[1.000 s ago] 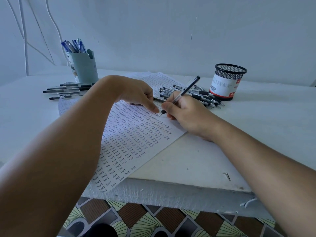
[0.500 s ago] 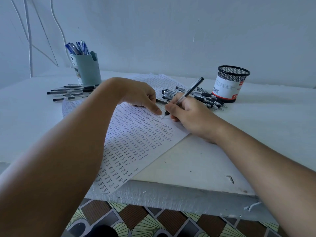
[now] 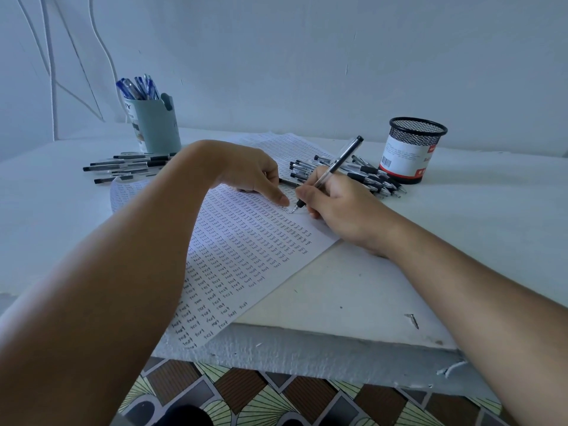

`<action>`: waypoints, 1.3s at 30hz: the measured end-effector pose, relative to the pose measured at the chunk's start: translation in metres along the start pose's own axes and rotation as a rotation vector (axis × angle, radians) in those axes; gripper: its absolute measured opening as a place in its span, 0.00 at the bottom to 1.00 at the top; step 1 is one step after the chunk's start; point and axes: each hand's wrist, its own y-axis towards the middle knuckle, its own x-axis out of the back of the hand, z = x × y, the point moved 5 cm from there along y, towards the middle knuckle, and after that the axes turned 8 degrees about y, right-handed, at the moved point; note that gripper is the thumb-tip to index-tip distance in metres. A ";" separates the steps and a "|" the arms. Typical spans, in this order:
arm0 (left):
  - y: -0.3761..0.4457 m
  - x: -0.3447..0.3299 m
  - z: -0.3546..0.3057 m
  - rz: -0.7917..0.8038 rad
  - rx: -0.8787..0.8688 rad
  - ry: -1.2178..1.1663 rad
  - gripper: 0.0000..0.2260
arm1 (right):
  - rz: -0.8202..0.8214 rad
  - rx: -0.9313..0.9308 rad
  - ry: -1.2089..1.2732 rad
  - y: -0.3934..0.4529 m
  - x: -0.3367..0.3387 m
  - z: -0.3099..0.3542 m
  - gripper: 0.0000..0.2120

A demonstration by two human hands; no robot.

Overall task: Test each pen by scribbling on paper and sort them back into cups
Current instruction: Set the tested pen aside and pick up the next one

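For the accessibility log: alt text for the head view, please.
The right hand writes with a black pen on a sheet of paper filled with "test" scribbles, the left hand pressing the sheet. Loose pens lie beside a green cup and a mesh cup.

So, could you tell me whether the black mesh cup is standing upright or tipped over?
Upright: the mesh cup stands on its base on the table, open rim facing up, behind the loose pens.
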 end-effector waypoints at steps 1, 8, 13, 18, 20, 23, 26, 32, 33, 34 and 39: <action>0.000 0.000 0.000 -0.003 0.000 -0.001 0.22 | 0.001 -0.006 0.009 0.000 0.000 -0.001 0.10; -0.001 0.000 0.000 -0.011 -0.009 0.007 0.23 | -0.009 0.009 -0.046 -0.001 -0.001 0.003 0.11; 0.000 0.000 0.001 -0.021 -0.010 0.024 0.25 | -0.018 -0.006 -0.008 0.000 0.001 0.001 0.11; 0.001 0.000 0.003 -0.021 -0.010 0.014 0.23 | -0.134 0.032 0.069 -0.001 0.008 0.001 0.12; 0.001 0.001 0.004 -0.017 -0.010 0.019 0.23 | -0.289 0.112 0.120 -0.003 0.021 0.006 0.16; 0.001 0.001 0.004 -0.009 -0.010 0.025 0.23 | -0.376 0.154 -0.074 0.000 0.038 0.018 0.20; 0.001 0.001 0.004 -0.017 -0.010 0.024 0.23 | -0.266 0.058 -0.460 0.015 0.043 0.019 0.17; 0.000 0.001 0.004 -0.016 -0.005 0.020 0.24 | -0.162 -0.019 -0.604 0.032 0.046 0.013 0.10; -0.001 0.001 0.004 -0.013 -0.005 0.020 0.24 | -0.135 -0.029 -0.584 0.033 0.043 0.012 0.14; -0.001 0.001 0.003 -0.010 -0.005 0.020 0.23 | -0.117 -0.030 -0.564 0.034 0.041 0.011 0.16; -0.002 0.002 0.003 -0.002 -0.003 0.021 0.22 | -0.261 0.099 -0.695 0.036 0.037 0.010 0.15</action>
